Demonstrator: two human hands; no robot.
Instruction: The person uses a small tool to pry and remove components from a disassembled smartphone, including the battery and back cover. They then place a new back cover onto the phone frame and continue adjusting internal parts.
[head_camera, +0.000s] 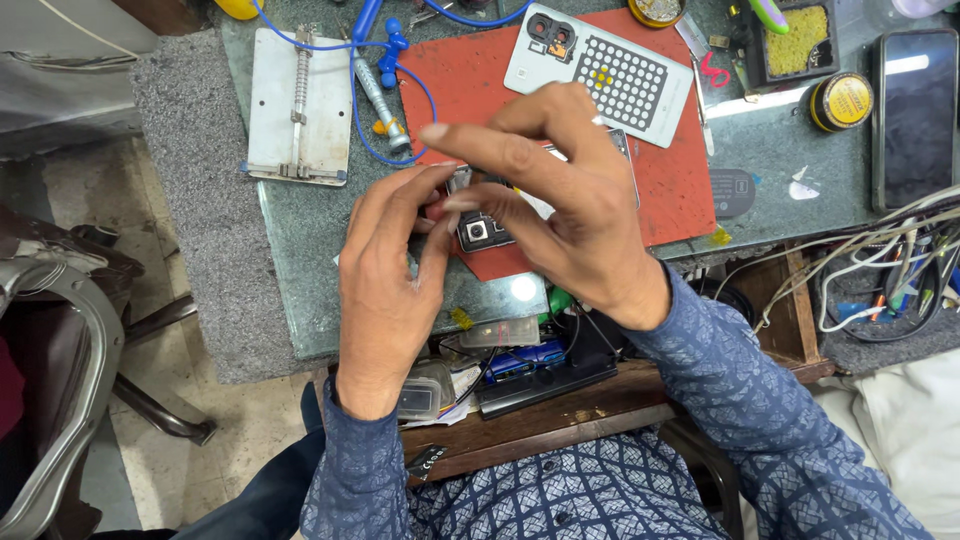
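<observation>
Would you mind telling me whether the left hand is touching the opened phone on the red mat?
Touching. The head view shows the left hand's fingers pressed against the edge of the phone, with no gap; the right hand covers it from above.

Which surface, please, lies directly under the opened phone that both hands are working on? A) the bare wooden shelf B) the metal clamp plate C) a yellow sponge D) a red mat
D: the opened phone, pinched between the left hand and the right hand, sits over the red mat; the metal clamp plate lies apart, further left on the bench.
</observation>
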